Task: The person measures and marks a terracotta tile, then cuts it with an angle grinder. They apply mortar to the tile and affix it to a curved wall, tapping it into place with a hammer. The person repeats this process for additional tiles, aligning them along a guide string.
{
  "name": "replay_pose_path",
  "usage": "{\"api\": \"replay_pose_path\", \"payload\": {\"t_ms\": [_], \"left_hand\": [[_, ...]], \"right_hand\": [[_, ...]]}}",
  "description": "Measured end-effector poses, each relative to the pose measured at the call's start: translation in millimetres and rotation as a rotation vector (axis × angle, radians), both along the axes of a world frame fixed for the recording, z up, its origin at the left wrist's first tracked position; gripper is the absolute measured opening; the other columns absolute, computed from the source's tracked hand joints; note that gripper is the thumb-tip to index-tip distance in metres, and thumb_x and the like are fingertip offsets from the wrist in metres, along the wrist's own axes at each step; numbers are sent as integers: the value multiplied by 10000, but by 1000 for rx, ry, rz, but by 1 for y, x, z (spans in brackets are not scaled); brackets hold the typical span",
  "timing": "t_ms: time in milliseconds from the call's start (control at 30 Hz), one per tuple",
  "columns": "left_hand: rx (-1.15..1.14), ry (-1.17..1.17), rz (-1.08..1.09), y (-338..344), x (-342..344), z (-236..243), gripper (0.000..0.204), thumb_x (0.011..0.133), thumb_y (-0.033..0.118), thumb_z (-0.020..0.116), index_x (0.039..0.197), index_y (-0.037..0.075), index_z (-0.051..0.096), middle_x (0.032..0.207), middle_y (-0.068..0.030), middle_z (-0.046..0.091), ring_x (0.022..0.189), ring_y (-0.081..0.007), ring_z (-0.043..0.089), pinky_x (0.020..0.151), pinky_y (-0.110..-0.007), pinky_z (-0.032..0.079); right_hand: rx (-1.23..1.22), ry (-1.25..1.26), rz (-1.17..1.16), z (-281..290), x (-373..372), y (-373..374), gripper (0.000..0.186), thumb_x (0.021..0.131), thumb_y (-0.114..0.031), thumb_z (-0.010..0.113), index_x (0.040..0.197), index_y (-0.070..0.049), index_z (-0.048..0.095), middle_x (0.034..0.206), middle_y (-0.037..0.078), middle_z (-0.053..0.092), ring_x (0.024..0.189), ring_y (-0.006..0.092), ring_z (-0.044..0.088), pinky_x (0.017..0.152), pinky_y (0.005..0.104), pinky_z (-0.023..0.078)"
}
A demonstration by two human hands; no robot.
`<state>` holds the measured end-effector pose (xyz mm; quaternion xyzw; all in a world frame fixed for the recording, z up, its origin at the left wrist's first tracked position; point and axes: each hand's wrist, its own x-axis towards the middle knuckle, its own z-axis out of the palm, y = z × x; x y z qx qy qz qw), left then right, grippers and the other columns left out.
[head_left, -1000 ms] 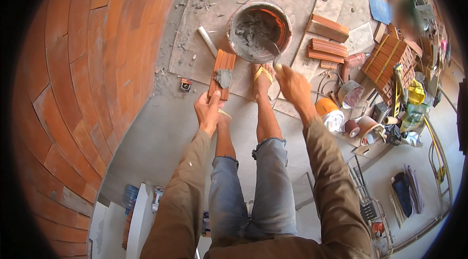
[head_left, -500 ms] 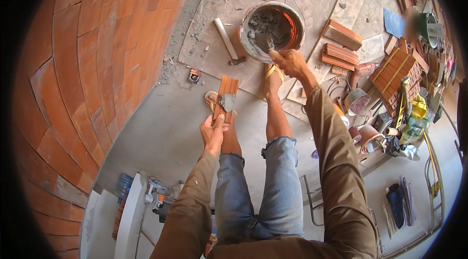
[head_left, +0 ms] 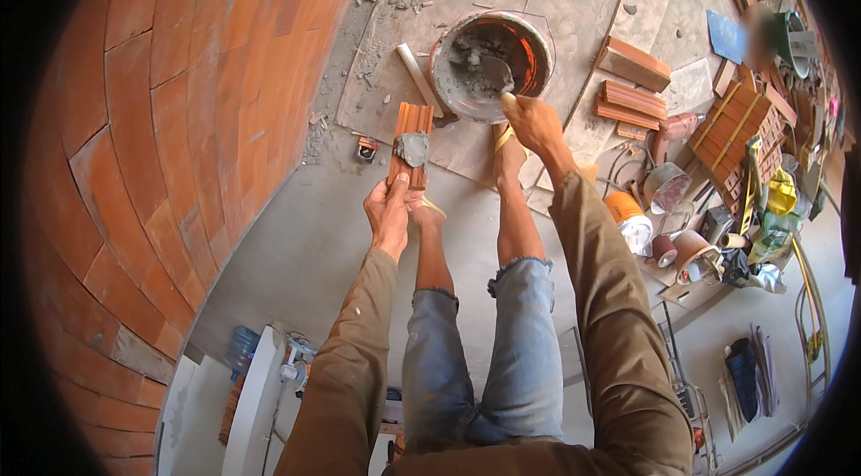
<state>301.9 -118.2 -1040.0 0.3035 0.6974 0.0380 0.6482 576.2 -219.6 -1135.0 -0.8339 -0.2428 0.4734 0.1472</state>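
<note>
My left hand (head_left: 387,218) grips the near end of a ribbed terracotta brick piece (head_left: 413,118), thumb on top. A grey lump of mortar (head_left: 413,150) sits on the middle of that piece. My right hand (head_left: 540,132) is wrapped around the handle of a trowel (head_left: 497,73), whose blade is inside the bucket (head_left: 439,92), against the wet mortar (head_left: 465,80). The bucket stands ahead of my feet, its wall coated with mortar and orange showing inside on the right. Most of the trowel's handle is hidden by my fingers.
A brick wall (head_left: 134,162) rises along the left. A hammer with a pale handle (head_left: 418,78) lies beside the bucket. Loose bricks (head_left: 633,64), a red power drill (head_left: 674,130), an orange-and-white container (head_left: 630,216) and stacked bricks (head_left: 731,131) crowd the right side.
My left hand has moved the brick piece a little forward and left, lump still on it. The trowel blade has shifted within the bucket and now shows broader over the mortar.
</note>
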Motion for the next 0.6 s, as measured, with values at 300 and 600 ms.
{"api": "replay_pose_path", "payload": {"t_ms": [300, 600], "left_hand": [[-26, 31, -15, 2, 11, 2, 284, 986, 234, 657, 1114, -16, 617, 971, -86, 676, 815, -182, 688, 657, -264, 536], [-37, -2, 23, 12, 29, -2, 303, 985, 244, 662, 1126, -16, 596, 960, -86, 657, 809, -195, 684, 681, -288, 544]], "right_hand": [[108, 145, 81, -11, 1, 18, 428, 937, -406, 605, 1014, 0, 717, 970, 267, 710, 951, 448, 681, 836, 483, 528], [-4, 554, -265, 19, 9, -16, 457, 943, -417, 621, 960, 28, 724, 688, 60, 618, 625, 138, 594, 568, 343, 485]]}}
